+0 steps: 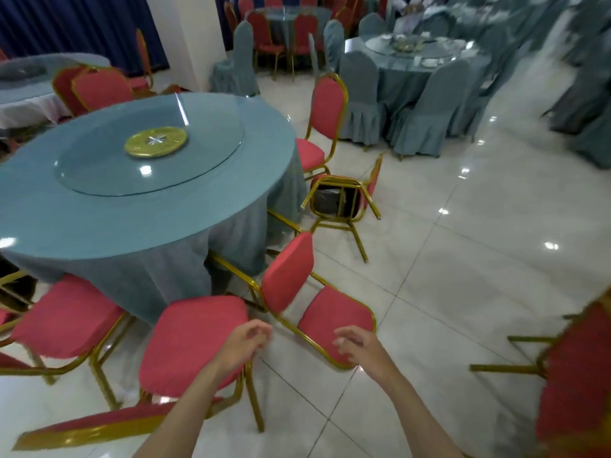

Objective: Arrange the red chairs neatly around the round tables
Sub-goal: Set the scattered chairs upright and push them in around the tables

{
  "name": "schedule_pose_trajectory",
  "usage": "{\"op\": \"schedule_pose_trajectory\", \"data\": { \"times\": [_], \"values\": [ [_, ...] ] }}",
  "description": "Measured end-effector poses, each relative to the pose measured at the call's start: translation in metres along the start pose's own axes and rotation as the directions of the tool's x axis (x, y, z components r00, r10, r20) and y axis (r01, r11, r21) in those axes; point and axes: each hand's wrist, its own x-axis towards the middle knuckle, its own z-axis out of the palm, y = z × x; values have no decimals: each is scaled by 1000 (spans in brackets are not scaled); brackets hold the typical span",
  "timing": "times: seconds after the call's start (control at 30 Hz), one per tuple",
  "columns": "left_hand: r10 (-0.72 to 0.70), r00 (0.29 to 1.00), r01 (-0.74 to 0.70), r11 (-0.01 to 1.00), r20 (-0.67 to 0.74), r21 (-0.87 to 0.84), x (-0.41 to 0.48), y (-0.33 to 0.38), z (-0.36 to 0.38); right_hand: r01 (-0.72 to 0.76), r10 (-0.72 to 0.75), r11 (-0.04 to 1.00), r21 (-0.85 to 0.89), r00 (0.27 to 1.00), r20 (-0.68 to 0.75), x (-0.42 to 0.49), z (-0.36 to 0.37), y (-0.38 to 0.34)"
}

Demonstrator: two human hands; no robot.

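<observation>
I see both hands bare and held out low in front, holding nothing. The left hand (246, 342) has its fingers loosely curled over the far right corner of the near chair (195, 342); I cannot tell whether it touches the cushion. The right hand (357, 347) is just as relaxed, above the rounded backrest of the toppled chair (287, 272).

The near chair stands upright at the near edge of the round table (132, 226), its padded seat in coarse red fabric on a thin gold metal frame. The toppled chair lies on its back just to the right, legs pointing in under the table's cloth. Farther right, an overturned chair (344, 200) shows the black underside of its seat. Beyond it, an upright chair (325, 107) faces the table. A left chair (66, 319) sits at an angle at the table's near left. At the right edge of the view, a further chair (575, 375) leans, blurred.

The table wears a draped teal cloth under a round glass turntable (99, 166) with a gold disc (155, 142) at its centre. The tiled floor (463, 259) is glossy white.
</observation>
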Motion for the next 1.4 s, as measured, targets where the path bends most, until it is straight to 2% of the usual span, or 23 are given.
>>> {"op": "schedule_pose_trajectory", "data": {
  "times": [0.27,0.37,0.47,0.7,0.83,1.07,1.4],
  "values": [
    [32,997,-33,999,71,5,66,73,95,-16,41,992,122,977,-207,8,-111,21],
    [35,995,-31,998,89,-50,96,97,132,-31,61,991,133,971,-231,21,-145,23],
    [-22,997,34,987,75,-155,128,109,165,-37,60,994,106,971,-230,41,-175,22],
    [-124,991,130,953,41,-272,208,141,227,-74,83,996,58,980,-181,112,-243,9],
    [-140,990,123,940,-31,-318,248,160,244,-57,60,998,23,989,-137,155,-278,4],
    [-237,966,185,911,-101,-368,274,172,269,-112,112,994,6,992,-65,201,-328,9],
    [-357,902,218,862,-244,-457,284,151,323,-187,200,978,-98,969,146,256,-378,65]
  ]
}}
